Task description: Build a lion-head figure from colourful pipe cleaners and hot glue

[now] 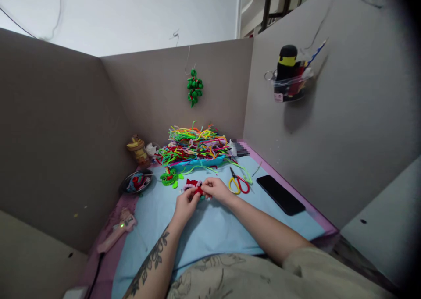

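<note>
Over the pale blue cloth in the frame's lower middle, below a blue tray of fuzzy stems at centre, the left hand and right hand have fingers pinched on a small red fuzzy piece, just below centre.

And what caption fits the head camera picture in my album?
The left hand and right hand hold a small red piece over a blue cloth, near scissors.
</note>
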Available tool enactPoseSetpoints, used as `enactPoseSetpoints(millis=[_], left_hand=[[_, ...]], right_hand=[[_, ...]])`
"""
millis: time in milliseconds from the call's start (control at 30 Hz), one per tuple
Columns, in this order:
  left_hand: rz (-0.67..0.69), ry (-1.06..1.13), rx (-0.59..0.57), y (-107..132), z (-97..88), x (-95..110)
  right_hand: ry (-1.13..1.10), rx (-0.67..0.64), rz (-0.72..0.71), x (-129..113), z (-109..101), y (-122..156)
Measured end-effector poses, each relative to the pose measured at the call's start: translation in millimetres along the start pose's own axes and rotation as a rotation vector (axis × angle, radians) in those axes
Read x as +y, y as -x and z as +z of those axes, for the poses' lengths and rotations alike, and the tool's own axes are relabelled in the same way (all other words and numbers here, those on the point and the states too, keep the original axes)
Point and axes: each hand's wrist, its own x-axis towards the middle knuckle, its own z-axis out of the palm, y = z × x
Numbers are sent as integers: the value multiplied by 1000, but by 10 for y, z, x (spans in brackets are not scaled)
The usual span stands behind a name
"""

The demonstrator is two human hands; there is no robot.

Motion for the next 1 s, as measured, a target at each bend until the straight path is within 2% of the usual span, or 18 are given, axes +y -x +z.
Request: enactPoseSetpoints(millis=[167,333,567,700,900,1000], left_hand=[[-52,9,-3,7,-9,60],[-59,-27,52,2,-25,30],[-20,-15,65,28,-42,138],[-96,52,-26,15,-66,218],[-351,493,-312,14,-149,268],[-451,626,-391,36,-174,292]], right_hand=[[-55,39,7,12,-6,-23],[-90,84,19,40,-33,-50],[-32,24,27,14,-13,-16],[-20,-12,-8,2,-2,6],[-48,-74,-61,-10,-22,33],[-48,-124,-76,-45,-23,54]])
